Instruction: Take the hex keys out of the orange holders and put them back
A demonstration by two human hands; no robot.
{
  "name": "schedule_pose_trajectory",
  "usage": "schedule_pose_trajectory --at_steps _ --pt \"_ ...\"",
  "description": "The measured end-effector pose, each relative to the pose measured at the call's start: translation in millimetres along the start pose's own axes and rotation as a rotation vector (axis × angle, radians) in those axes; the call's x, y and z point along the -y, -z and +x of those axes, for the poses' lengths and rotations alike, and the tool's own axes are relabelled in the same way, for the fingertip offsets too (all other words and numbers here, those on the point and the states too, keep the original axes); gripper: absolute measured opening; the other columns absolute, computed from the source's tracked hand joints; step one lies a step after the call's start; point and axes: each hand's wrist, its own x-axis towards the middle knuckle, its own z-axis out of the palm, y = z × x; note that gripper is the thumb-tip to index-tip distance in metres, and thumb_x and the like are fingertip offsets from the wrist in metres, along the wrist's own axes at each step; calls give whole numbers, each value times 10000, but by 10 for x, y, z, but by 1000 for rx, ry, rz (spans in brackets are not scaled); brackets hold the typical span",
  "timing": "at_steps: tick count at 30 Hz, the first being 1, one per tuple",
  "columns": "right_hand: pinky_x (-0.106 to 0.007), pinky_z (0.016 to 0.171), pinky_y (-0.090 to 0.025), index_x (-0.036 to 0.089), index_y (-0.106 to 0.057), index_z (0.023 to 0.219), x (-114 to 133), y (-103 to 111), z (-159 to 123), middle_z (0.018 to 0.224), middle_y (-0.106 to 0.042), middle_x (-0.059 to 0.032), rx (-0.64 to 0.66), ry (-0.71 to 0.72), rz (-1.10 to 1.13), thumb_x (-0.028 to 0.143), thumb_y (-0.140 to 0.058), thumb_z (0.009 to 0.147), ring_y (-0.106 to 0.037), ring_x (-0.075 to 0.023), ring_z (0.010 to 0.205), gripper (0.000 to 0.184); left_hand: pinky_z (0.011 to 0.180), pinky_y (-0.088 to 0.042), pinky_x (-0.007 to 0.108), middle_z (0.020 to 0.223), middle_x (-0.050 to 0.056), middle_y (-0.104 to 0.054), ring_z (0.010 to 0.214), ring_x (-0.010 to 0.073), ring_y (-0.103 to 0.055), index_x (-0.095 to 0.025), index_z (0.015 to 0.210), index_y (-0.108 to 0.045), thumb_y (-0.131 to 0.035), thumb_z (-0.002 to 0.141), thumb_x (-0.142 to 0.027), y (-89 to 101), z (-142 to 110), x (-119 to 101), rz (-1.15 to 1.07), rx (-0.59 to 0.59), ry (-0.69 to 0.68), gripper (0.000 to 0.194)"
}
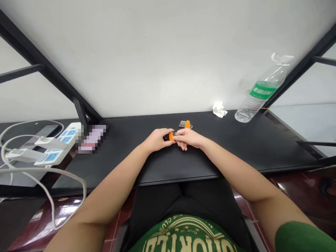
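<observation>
I see the left hand point(160, 139) pinching the orange holder point(171, 136) over the black table point(244, 140); whether the right hand point(190, 137) grips the metal rods point(175, 133), I can't tell. I'd judge the holder light, stiff, best held by its sides.

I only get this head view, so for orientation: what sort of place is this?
Probably an indoor desk workspace, perhaps an office or light workshop: a black tabletop against a pale wall, a power strip with adapters plugged in at left, and a water bottle at right.
</observation>
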Motion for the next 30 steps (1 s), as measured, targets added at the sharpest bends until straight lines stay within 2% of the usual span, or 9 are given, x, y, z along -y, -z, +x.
schedule_pose_trajectory --at_steps 2,7,12,14,17,20,22,25,30 --pt "-203 405 -518 178 -629 728 -8 -13 14 573 -653 -14 -58 21 -7 639 -857 831 -633 -128 455 524 865 -593 359 1097 74 -802 884 228 -734 -214 1289 -737 -741 861 -473 10 12 28 27 -1 15 501" --pt "-193 349 -451 187 -600 667 -41 -12 32 538 -601 0 -189 61 65 660 -861 798 -568 -107 418 556 798 -569 357 975 52 -776 828 241 -706 -236 1226 -746 -737 845 -446 92 4 99 169 19 41 435" --pt "-209 321 -407 194 -584 658 -85 79 29 551 -604 -18 -331 23 96 634 -852 832 -547 -111 400 544 788 -552 366 949 67 -771 829 257 -704 -227 1176 -759 -721 819 -411 197 -44 250 266 34 124 402" --pt "-225 319 -403 202 -569 657 -68 125 14 551 -614 -31 -354 -47 -11 609 -829 877 -558 -127 398 531 791 -556 360 993 69 -781 837 252 -711 -230 1198 -755 -713 822 -440 229 -57 290 249 25 168 433" --pt "-248 364 -422 203 -574 687 18 167 -30 593 -662 -47 -350 -190 -326 552 -740 975 -572 -138 409 482 813 -561 352 1042 65 -788 858 244 -717 -231 1243 -748 -699 830 -472 240 -59 286 231 35 196 481" --pt "-277 483 -465 199 -610 709 143 184 -83 630 -682 -54 -356 -302 -685 518 -618 1046 -596 -157 463 465 835 -562 350 1062 62 -790 874 240 -719 -223 1268 -747 -699 830 -479 224 -52 250 219 51 217 510" --pt "-289 575 -477 197 -633 705 212 202 -112 677 -695 -71 -362 -318 -853 522 -562 1069 -639 -182 555 493 844 -566 347 1085 61 -791 886 239 -725 -223 1277 -747 -703 827 -481 215 -49 243 199 52 228 521" --pt "-288 659 -467 198 -640 709 268 256 -143 758 -714 -88 -360 -311 -934 555 -493 1094 -673 -203 682 545 861 -572 342 1117 60 -794 902 237 -733 -222 1281 -748 -714 820 -483 213 -50 263 165 45 237 532" --pt "-288 650 -450 190 -638 662 267 381 -183 616 -624 -52 -293 -346 -807 636 -398 1107 -580 -161 545 674 858 -575 331 1099 54 -799 893 230 -730 -226 1273 -757 -733 821 -484 214 -51 300 156 33 244 521"
